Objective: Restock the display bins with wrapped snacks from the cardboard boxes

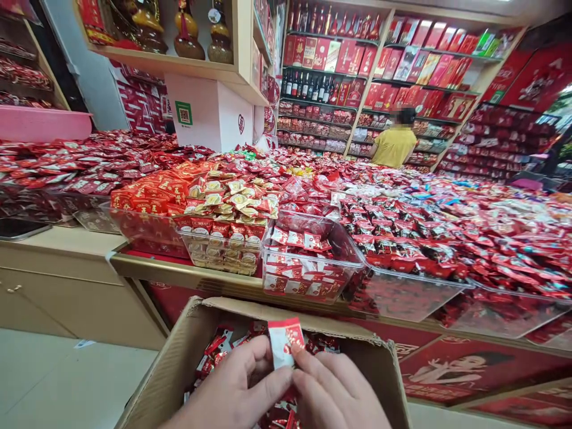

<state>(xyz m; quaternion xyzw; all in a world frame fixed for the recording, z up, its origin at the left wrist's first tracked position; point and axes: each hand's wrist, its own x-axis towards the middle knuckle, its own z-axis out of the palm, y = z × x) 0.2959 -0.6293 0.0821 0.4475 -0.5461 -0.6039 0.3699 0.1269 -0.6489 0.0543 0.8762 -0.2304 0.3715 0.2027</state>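
A small red-and-white wrapped candy is held up between my two hands, above an open cardboard box. My left hand pinches its left and lower side with thumb and fingers. The fingertips of my right hand press on its right edge. Inside the box lie many more wrapped candies of a similar red and white look, partly covered by my hands. Just beyond the box stands a clear plastic bin, partly filled with red-and-white packets in rows.
Bins of orange-red packets and durian candies stand left of that bin. Dark-red packets are heaped to the right. A person in a yellow top is at the back, near shelves of bottles and boxes. A tablet-like device lies left.
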